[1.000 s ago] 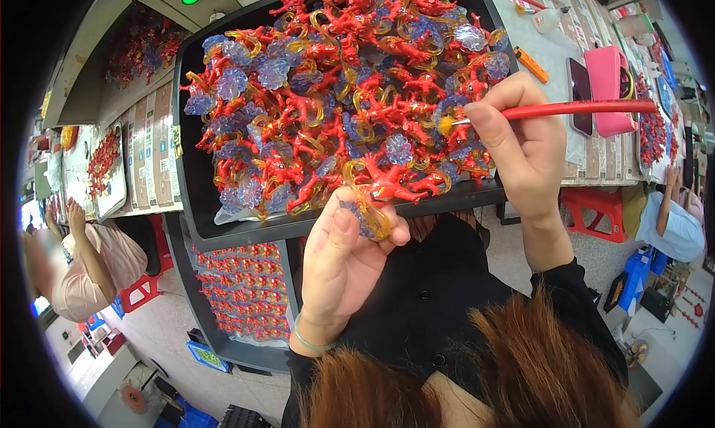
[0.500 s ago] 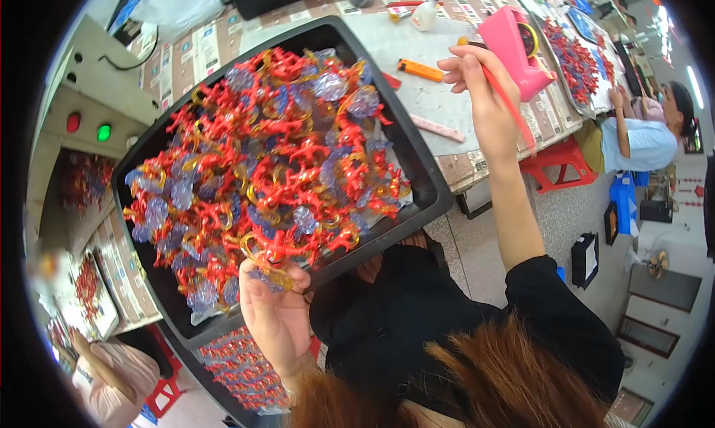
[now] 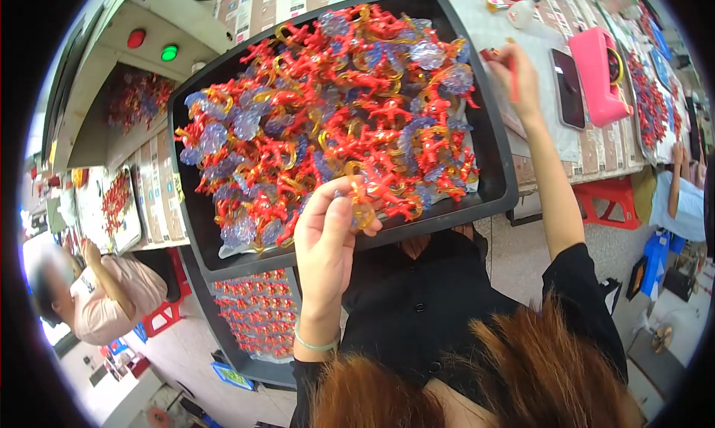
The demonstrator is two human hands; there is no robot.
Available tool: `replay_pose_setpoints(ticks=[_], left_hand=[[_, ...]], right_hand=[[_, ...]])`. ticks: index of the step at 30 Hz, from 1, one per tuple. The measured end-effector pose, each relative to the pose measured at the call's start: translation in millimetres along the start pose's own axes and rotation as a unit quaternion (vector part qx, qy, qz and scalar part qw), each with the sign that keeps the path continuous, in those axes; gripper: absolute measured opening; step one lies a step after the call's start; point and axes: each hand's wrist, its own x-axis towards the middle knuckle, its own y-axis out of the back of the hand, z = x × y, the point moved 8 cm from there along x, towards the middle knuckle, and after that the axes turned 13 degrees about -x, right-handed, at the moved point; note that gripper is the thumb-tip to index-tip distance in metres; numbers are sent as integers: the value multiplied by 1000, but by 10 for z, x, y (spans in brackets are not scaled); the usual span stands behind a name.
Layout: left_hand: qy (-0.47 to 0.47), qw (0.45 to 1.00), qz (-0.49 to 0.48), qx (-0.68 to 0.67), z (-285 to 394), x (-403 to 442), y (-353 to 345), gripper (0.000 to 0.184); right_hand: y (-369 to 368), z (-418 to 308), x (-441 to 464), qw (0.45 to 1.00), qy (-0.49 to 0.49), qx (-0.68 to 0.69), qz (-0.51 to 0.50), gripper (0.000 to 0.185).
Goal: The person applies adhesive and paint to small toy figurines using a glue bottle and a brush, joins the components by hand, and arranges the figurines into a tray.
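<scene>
My left hand (image 3: 325,249) pinches a small red figurine (image 3: 381,192) with a clear yellow part, over the front edge of the black tray (image 3: 506,171). The tray bears a heap of red figurines (image 3: 369,81) with yellow and translucent purple parts. Beyond the tray's right side, my right hand (image 3: 524,81) is closed around a red-handled brush (image 3: 514,76), which points away from me. A small red and orange item (image 3: 489,55) lies by its fingertips; whether they touch is unclear.
A phone (image 3: 568,89) and a pink tape dispenser (image 3: 597,78) lie at the right. A machine with red and green buttons (image 3: 170,52) stands at the left. Below the tray is another tray (image 3: 257,316) of figurines. Co-workers (image 3: 112,297) sit at both sides.
My right hand first moved away from the heap with the brush, and is now by the tray's right side. My left hand still holds the figurine. The view has shifted.
</scene>
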Motion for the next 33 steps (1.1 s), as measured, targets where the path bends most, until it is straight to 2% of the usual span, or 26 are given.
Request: replay_pose_setpoints(ticks=[1,2,4,6,7,8,11,13,14,18,22,25,26,29,33], left_hand=[[1,1000,8,1,-3,10,-2,24],[4,1000,-28,4,-6,22,-14,24],[3,999,-1,32,5,22,-28,30],[5,998,19,56,2,17,-8,34],[6,998,17,56,-3,18,-8,33],[6,998,15,56,-3,16,-6,33],[-6,998,19,52,2,7,-14,31],[-7,999,10,36,-8,2,-23,28],[-4,1000,0,22,-12,6,-14,25],[3,1000,13,24,-3,-6,37,26],[4,999,8,38,-30,-3,-18,28],[11,1000,-5,0,8,8,25,22],[23,1000,-11,7,-4,15,23,22],[9,1000,-19,13,-27,22,15,27],[12,1000,-9,-7,5,22,16,25]], right_hand=[[127,-90,-19,996,-30,88,15,12],[276,-182,-64,983,-63,172,29,12],[342,-744,-224,931,-53,360,-35,12],[262,-1402,-510,884,24,426,-190,14],[185,-1594,-655,859,19,450,-245,15],[167,-1726,-744,879,55,397,-258,16],[30,-1872,-839,894,61,340,-285,15],[-5,-2055,-884,919,195,241,-244,14],[-10,-2133,-912,914,228,243,-232,14],[-15,-2022,-889,924,212,219,-230,14],[23,-2222,-950,909,263,241,-216,15],[-39,-2070,-908,920,224,218,-236,16],[-19,-2085,-911,918,251,206,-228,24],[12,-2193,-936,916,258,221,-211,16],[6,-2085,-922,924,232,210,-220,18]])
